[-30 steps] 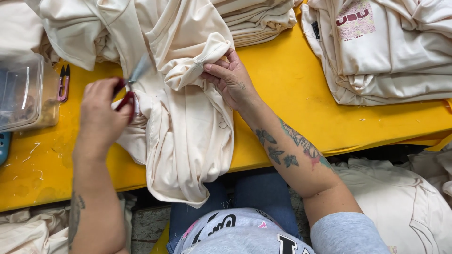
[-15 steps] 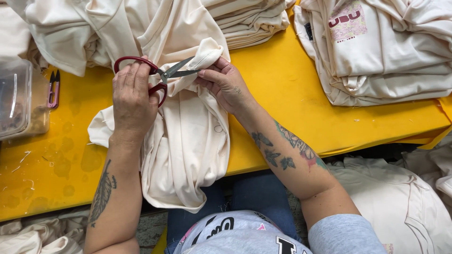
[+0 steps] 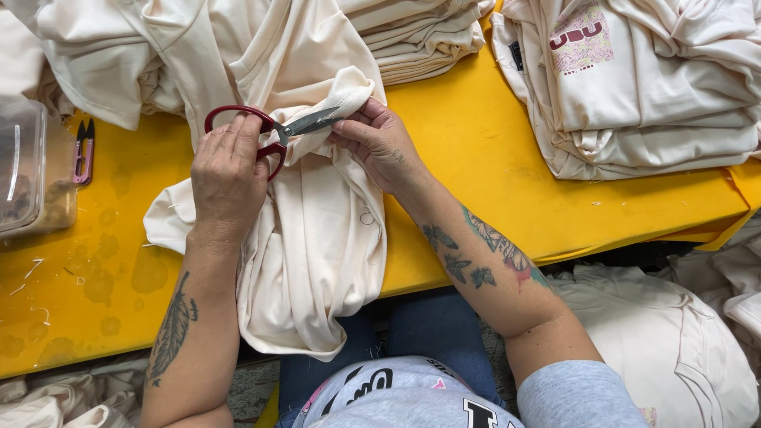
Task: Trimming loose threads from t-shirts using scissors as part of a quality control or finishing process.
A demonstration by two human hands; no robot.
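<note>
A cream garment (image 3: 317, 230) lies bunched on the yellow table (image 3: 468, 158) and hangs over its near edge. My left hand (image 3: 228, 174) grips red-handled scissors (image 3: 273, 131), whose blades point right at a raised fold of the cloth. My right hand (image 3: 379, 141) pinches that fold just right of the blade tips. Both forearms are tattooed.
A stack of folded cream garments (image 3: 634, 87) sits at the right, another pile (image 3: 412, 36) at the top middle. A clear plastic box (image 3: 28, 170) stands at the left edge beside small pink thread snips (image 3: 82, 150). More cream cloth (image 3: 666, 349) lies below the table.
My left hand brought the scissors from the left up to the fold. The blades now lie against the cloth held by my right hand.
</note>
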